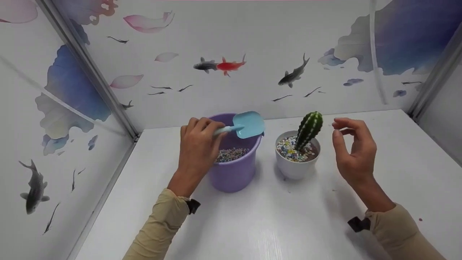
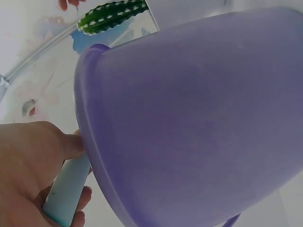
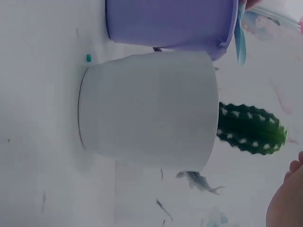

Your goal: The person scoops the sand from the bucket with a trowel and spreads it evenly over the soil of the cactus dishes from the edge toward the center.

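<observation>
"White panels (image 1: 223, 36) printed with fish (image 1: 230, 66) and pink petals (image 1: 148, 23) stand behind a white table (image 1: 231, 224). What does the table carry?"

"Two vessels near each other: a purple bucket (image 1: 232, 177) and, to its right, a white flowerpot (image 1: 296, 169). From the pot a green ribbed cactus (image 1: 309, 130) leans right, out of mixed coloured pebbles (image 1: 288, 148)."

"And inside the bucket?"

"Fine multicoloured gravel (image 1: 232, 155), lying well down in it."

"Where is the small light-blue shovel (image 1: 251, 124)?"

"Up at the bucket's mouth, its blade over the far right part. Whether it touches the edge cannot be told."

"Who has it?"

"The person's left hand (image 1: 198, 144). Its grip is narrow, closed about the pale handle (image 1: 224, 130); the left wrist view shows that handle between thumb and fingers."

"The right hand (image 1: 355, 151)?"

"Beside the cactus, on its right and apart from it. That grip is loose and unladen, fingers bent, thumb tip close to the fingertips."

"Anything else?"

"Beige sleeves (image 1: 158, 224) on both arms, and a tiny green bit (image 3: 88, 57) on the table by the flowerpot."
</observation>
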A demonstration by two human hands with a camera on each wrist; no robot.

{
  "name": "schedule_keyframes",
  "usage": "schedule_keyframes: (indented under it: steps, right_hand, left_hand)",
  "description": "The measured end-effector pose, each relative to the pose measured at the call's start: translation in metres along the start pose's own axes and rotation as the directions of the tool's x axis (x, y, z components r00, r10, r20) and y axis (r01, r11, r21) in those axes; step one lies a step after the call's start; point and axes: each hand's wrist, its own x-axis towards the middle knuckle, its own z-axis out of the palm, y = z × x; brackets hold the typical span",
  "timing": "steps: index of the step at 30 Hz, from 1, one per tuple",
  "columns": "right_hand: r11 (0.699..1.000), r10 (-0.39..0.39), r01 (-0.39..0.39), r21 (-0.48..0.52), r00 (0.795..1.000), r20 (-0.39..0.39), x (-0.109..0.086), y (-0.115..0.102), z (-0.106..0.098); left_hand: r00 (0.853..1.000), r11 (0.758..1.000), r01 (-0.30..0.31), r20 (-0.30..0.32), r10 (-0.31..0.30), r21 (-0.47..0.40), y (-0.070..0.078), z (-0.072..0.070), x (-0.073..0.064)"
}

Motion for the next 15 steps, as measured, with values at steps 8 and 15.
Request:
schedule_keyframes:
  steps: [8, 15]
  right_hand:
    - [0.987, -0.134, 0.115, 0.115, 0.976, 0.171, -0.013, -0.019, 0.031]
    - [0.992, -0.091, 0.053, 0.115, 0.928, 0.362, -0.027, -0.018, 0.055]
  left_hand:
    - [0.997, 0.996, 0.058, 0.047, -0.055, -0.071, -0.027, 0.001, -0.005]
    - [0.993, 0.996, 0.075, 0.100, -0.069, -0.053, -0.043, -0.001, -0.005]
